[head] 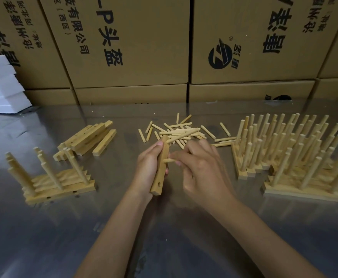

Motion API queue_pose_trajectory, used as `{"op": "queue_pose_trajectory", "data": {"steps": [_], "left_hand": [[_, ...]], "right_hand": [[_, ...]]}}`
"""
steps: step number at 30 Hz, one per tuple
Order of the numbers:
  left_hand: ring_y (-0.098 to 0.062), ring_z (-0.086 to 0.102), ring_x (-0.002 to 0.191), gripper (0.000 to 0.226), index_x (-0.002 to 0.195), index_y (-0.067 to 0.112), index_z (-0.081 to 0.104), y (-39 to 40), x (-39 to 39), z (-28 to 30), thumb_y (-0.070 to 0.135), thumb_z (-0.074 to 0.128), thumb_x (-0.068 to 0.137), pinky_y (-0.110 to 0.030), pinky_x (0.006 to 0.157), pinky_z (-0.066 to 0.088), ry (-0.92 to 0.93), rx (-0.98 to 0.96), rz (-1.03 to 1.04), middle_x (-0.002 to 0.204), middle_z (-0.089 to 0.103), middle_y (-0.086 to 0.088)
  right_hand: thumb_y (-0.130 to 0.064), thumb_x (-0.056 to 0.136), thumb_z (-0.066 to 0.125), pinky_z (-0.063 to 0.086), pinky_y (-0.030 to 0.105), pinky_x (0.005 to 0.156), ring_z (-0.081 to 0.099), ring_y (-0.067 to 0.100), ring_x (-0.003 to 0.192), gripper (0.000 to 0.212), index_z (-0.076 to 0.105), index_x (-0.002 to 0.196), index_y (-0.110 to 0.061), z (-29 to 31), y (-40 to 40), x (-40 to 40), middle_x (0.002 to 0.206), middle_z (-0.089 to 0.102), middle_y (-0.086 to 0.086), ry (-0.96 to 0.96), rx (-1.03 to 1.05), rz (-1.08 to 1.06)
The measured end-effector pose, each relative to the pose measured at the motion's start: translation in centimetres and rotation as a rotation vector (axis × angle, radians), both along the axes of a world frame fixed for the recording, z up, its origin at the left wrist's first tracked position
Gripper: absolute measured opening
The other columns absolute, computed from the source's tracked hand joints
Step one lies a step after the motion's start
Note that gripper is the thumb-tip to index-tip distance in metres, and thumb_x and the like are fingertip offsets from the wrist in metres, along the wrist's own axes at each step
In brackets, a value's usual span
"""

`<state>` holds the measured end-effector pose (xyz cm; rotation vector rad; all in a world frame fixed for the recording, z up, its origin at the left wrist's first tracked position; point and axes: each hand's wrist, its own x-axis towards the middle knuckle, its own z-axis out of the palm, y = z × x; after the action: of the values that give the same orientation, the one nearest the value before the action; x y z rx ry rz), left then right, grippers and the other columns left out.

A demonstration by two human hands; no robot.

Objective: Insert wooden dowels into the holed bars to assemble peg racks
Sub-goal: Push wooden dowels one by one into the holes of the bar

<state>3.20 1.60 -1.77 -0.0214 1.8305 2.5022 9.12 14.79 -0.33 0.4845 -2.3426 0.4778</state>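
Note:
My left hand grips a holed wooden bar at mid-table, tilted with its far end up and a hole showing near its lower end. A dowel sticks out of the bar's top end. My right hand pinches a second dowel whose tip meets the bar's middle. Loose dowels lie piled on the table just beyond both hands. Empty holed bars are stacked at the left.
Finished peg racks stand in rows at the right and a few at the left front. Cardboard boxes wall off the back of the metal table. White foam blocks sit at the far left.

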Motion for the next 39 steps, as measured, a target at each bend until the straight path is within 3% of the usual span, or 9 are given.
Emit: {"op": "queue_pose_trajectory", "data": {"steps": [8, 19, 22, 25, 27, 30, 32, 35, 39], "left_hand": [[-0.016, 0.045, 0.051, 0.029, 0.126, 0.018, 0.067, 0.4, 0.4, -0.2, 0.025, 0.049, 0.104, -0.022, 0.041, 0.039, 0.032, -0.12, 0.026, 0.073, 0.056, -0.007], [-0.011, 0.052, 0.056, 0.027, 0.122, 0.025, 0.068, 0.6, 0.1, -0.6, 0.03, 0.051, 0.103, -0.023, 0.046, 0.042, 0.032, -0.184, 0.035, 0.076, 0.06, -0.006], [-0.01, 0.056, 0.062, 0.033, 0.132, 0.033, 0.063, 0.7, 0.0, -0.7, 0.038, 0.05, 0.102, -0.022, 0.046, 0.045, 0.02, -0.257, 0.03, 0.107, 0.069, -0.012], [-0.005, 0.056, 0.055, 0.036, 0.137, 0.043, 0.055, 0.8, 0.0, -0.7, 0.043, 0.049, 0.102, -0.021, 0.043, 0.044, 0.018, -0.294, -0.002, 0.136, 0.059, -0.018], [-0.003, 0.055, 0.052, 0.037, 0.139, 0.041, 0.055, 0.6, -0.2, -0.8, 0.042, 0.048, 0.102, -0.021, 0.043, 0.043, 0.02, -0.294, 0.001, 0.127, 0.064, -0.017], [-0.005, 0.052, 0.046, 0.036, 0.138, 0.03, 0.056, 0.2, -0.7, -1.2, 0.037, 0.044, 0.105, -0.022, 0.041, 0.042, 0.011, -0.252, 0.06, 0.082, 0.062, -0.005], [-0.009, 0.048, 0.044, 0.034, 0.135, 0.025, 0.057, -0.3, -1.2, -1.3, 0.036, 0.041, 0.106, -0.022, 0.04, 0.041, -0.053, -0.169, 0.11, 0.063, 0.054, -0.003], [-0.01, 0.044, 0.041, 0.03, 0.124, 0.022, 0.059, -1.5, -1.8, -1.3, 0.036, 0.04, 0.107, -0.021, 0.039, 0.038, -0.165, 0.007, 0.137, 0.056, 0.052, -0.001], [-0.009, 0.04, 0.036, 0.024, 0.104, 0.02, 0.058, -2.6, -2.2, -1.2, 0.037, 0.041, 0.106, -0.017, 0.033, 0.033, -0.251, 0.22, 0.111, 0.053, 0.05, 0.0]], "right_hand": [[0.002, 0.087, 0.06, 0.029, 0.013, 0.071, 0.037, 0.008, 0.085, 0.022, 0.073, 0.097, -0.013, -0.2, 0.7, -0.3, 0.084, 0.041, -0.015, -0.132, -0.096, 0.115], [-0.004, 0.09, 0.059, 0.029, 0.008, 0.068, 0.037, -0.006, 0.083, 0.02, 0.072, 0.099, -0.017, -1.2, 0.8, -0.8, 0.077, 0.041, -0.021, -0.253, -0.249, 0.1], [-0.006, 0.091, 0.059, 0.033, 0.017, 0.069, 0.039, 0.004, 0.084, 0.016, 0.07, 0.097, -0.017, -1.6, 1.0, -1.1, 0.081, 0.045, -0.016, -0.241, -0.246, 0.074], [-0.009, 0.09, 0.062, 0.044, 0.03, 0.072, 0.045, 0.008, 0.088, 0.016, 0.07, 0.1, -0.019, -1.8, 1.0, -1.1, 0.085, 0.048, -0.015, -0.187, -0.282, 0.049], [-0.011, 0.089, 0.066, 0.046, 0.034, 0.08, 0.048, 0.01, 0.091, 0.021, 0.07, 0.108, -0.018, -1.8, 1.1, -1.2, 0.091, 0.054, -0.012, -0.137, -0.289, 0.051], [-0.021, 0.087, 0.07, 0.045, 0.035, 0.093, 0.048, 0.013, 0.107, 0.04, 0.06, 0.126, -0.019, -1.9, 1.1, -1.3, 0.112, 0.054, -0.007, -0.058, -0.288, -0.005], [-0.025, 0.087, 0.068, 0.044, 0.032, 0.096, 0.047, 0.012, 0.114, 0.047, 0.05, 0.131, -0.022, -2.1, 1.1, -1.4, 0.121, 0.051, -0.008, -0.021, -0.312, -0.054], [-0.023, 0.089, 0.062, 0.038, 0.029, 0.101, 0.044, 0.01, 0.124, 0.056, 0.038, 0.139, -0.024, -3.2, 1.0, -1.5, 0.133, 0.049, -0.009, -0.104, -0.381, -0.073], [-0.02, 0.089, 0.059, 0.032, 0.038, 0.106, 0.042, 0.017, 0.126, 0.053, 0.042, 0.14, -0.023, -5.3, 1.5, -2.9, 0.137, 0.048, -0.006, -0.301, -0.285, -0.205]]}}
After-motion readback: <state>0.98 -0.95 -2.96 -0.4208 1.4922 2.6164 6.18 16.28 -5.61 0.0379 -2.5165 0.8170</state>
